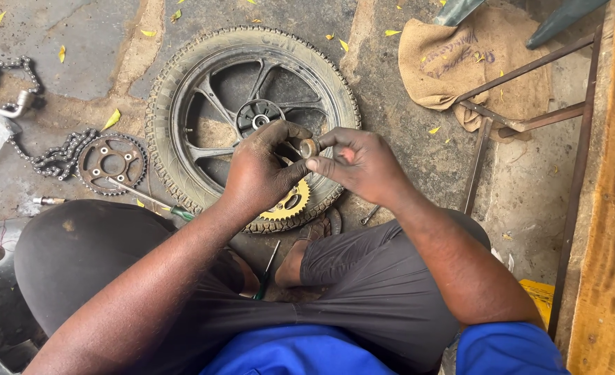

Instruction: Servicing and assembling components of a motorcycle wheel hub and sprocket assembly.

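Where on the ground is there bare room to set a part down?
Bare concrete lies between the wheel and the sack, and above the chain at top left. It is crowded left of the wheel, around the sprocket and screwdriver.

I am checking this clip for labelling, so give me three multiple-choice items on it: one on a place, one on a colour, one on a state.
1. Where does the dark sprocket lie?
A. On the ground beside the chain
B. On the sack
C. On the wooden plank

2. What colour is the sprocket under the left hand?
A. Red
B. Yellow
C. White

3. How is the wheel placed?
A. Standing upright
B. Hanging from the frame
C. Lying flat on the ground

Key: 1 A, it sits on the ground against the chain, left of the wheel. 2 B, its toothed rim shows yellow. 3 C, its whole round face shows from above, behind the small metal ring held by the right hand.
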